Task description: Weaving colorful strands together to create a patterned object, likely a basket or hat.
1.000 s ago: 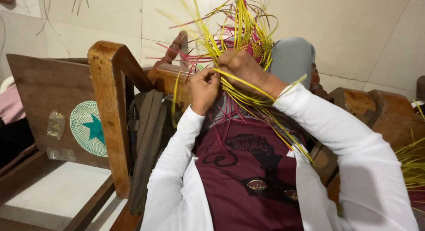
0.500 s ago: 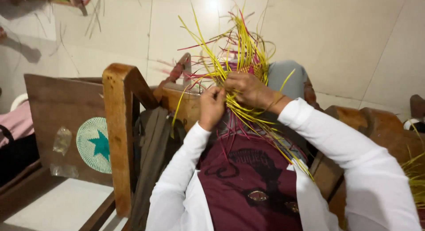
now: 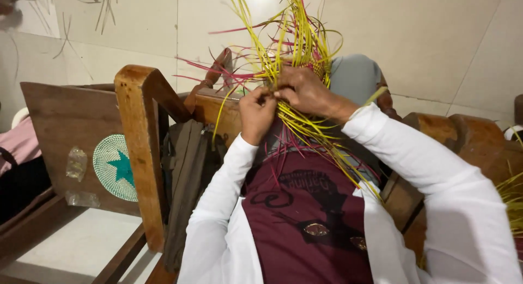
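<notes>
While the left hand (image 3: pixel 256 111) and right hand (image 3: pixel 303 91) pinch yellow and pink weaving strands (image 3: pixel 283 50), open wall is seen above; hands were raised since earlier.

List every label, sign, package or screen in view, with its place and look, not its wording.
Round emblem: on the wooden panel at left, a pale woven-looking disc with a teal star.
Two clear plastic patches: left of the emblem, crumpled, see-through.
Shirt print: on the maroon chest below both hands, dark figure shapes.
No screens or packages in view.
</notes>
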